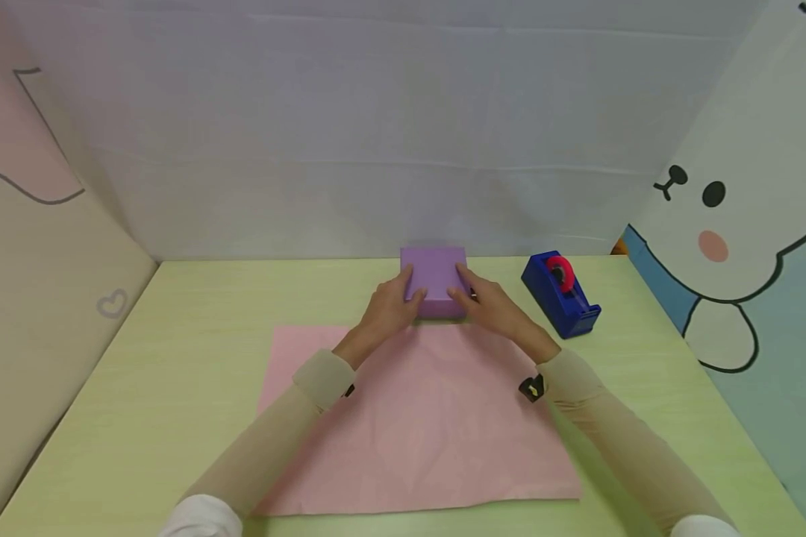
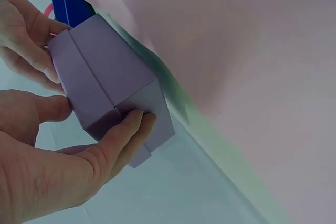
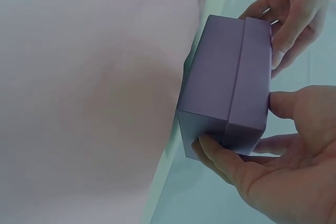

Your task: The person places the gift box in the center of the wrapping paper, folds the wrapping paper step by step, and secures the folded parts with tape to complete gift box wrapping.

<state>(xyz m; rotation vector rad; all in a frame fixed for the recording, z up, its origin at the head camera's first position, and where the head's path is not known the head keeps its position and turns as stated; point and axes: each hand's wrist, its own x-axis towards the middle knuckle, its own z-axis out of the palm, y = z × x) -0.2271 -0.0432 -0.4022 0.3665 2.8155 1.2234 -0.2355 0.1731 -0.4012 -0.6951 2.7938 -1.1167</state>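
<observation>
A purple lidded box [image 1: 435,274] is at the back middle of the table, just beyond the far edge of a pink sheet [image 1: 410,418]. My left hand [image 1: 388,307] grips its left side, thumb at the lid's near edge and fingers along the end. On the opposite side, my right hand [image 1: 495,307] holds the box the same way. The left wrist view shows the seam between lid and base on the box [image 2: 113,69], with fingers curled over the end face. From the right wrist, the box [image 3: 226,72] appears between both hands.
A blue tape dispenser [image 1: 560,298] with a red-cored roll stands on the table to the right of the box. A pale cloth wall [image 1: 376,134] rises behind the table's back edge. Printed panels with cartoon drawings border the left and right sides.
</observation>
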